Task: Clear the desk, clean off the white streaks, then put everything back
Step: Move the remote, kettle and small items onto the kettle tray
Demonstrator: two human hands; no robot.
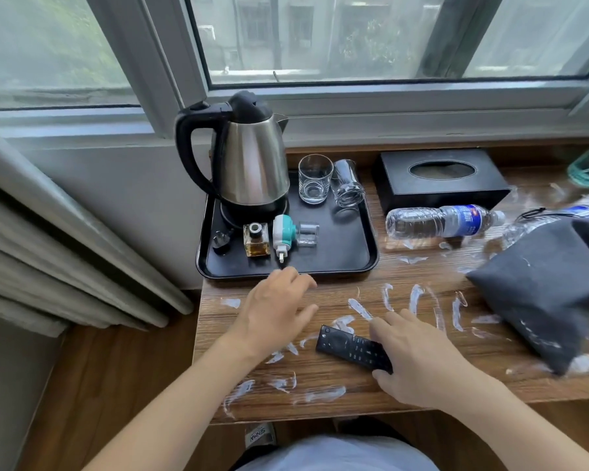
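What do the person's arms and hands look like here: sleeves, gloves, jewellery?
Both forearms are bare up to the frame edge; no sleeves show. The left hand and right hand wear no gloves, and no rings, watch or bands are visible on the fingers or wrists. No markings show.

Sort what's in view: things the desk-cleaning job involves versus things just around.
Job: desk, white streaks, remote, tray, kettle, two glasses, water bottle, tissue box, grey pouch.

Just around: window, curtain, floor.
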